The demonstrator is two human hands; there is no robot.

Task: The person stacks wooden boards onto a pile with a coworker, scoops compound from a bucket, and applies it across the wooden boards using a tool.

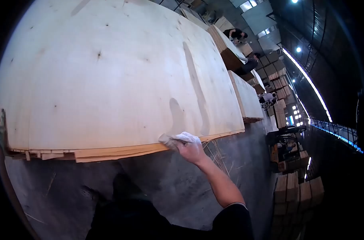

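Note:
My right hand [190, 149], dusted with white powder, is closed on a flat scraper [169, 141] at the near edge of a large plywood sheet [94, 88]. The scraper's blade touches the sheet by its edge, at the foot of a short grey-beige smear [177, 114]. A longer smear [196, 84] runs across the sheet to the right of it. Small dark knots dot the pale wood. Layered, uneven veneer edges [110, 153] show below the top sheet. My left hand is not in view.
Beyond the sheet stand more board stacks [246, 96], with a person [250, 65] leaning over one and other people farther off. A forklift-like machine [286, 138] and stacked boards [296, 192] are at the right. Wood strips [218, 158] litter the concrete floor [150, 180].

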